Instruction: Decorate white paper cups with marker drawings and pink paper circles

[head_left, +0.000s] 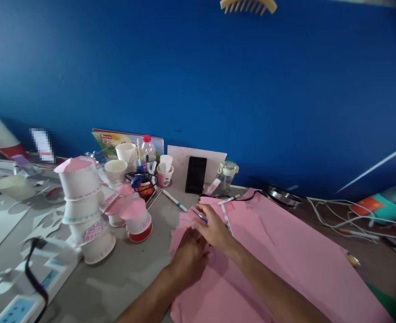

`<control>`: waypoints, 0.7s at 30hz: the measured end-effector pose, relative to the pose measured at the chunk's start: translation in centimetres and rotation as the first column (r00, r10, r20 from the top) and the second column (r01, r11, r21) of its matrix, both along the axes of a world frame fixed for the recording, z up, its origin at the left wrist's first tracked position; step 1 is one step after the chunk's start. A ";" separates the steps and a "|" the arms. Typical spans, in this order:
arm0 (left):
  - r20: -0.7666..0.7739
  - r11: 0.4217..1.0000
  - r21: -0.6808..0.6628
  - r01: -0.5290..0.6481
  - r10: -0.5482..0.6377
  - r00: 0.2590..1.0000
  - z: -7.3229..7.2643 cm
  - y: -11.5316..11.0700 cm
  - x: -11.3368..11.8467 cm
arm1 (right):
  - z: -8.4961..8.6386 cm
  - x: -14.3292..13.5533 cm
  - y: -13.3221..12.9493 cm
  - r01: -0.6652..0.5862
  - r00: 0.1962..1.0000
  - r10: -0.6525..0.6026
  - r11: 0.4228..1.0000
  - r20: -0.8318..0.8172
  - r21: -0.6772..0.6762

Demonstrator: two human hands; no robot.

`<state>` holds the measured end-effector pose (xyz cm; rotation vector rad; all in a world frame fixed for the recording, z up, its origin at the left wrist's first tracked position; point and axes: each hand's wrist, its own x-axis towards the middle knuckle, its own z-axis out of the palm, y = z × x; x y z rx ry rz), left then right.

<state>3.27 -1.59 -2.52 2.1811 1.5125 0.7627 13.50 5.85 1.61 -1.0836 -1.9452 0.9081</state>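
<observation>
Above the pink paper sheets (278,251), my two hands are close together in the middle of the lower view. My right hand (214,228) is closed round a slim, dark metallic tool (200,216); its exact kind is not clear. Just below and left of it, my left hand (190,252) has its fingers curled in, and whatever they grip is hidden. Close by on the sheets lies a white marker (226,217) with green markings. A second marker (175,200) rests on the grey table beyond my hands.
To the left stand a stack of decorated paper cups (83,206) and small pink-topped cups (137,220). Behind are a black phone (196,175) propped upright, a glass jar (228,175) and a red-capped bottle (147,150). White cables (332,220) tangle at right; a power strip (26,305) is front left.
</observation>
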 end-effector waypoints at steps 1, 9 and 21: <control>-0.009 1.000 0.014 0.019 -0.019 1.000 0.3 0.0 -0.1 | -0.4 1.2 0.1 0.027 1.000 -0.027 1.000 0.011 0.012; -0.021 0.995 0.079 0.060 -0.059 0.998 1.1 -0.1 -0.3 | -1.6 6.0 -0.2 0.088 0.993 -0.095 0.992 0.077 0.090; -0.232 0.998 0.046 -0.050 0.060 0.971 -1.5 0.0 0.0 | 2.2 -3.4 -1.5 -0.284 0.935 0.281 0.959 0.215 -0.019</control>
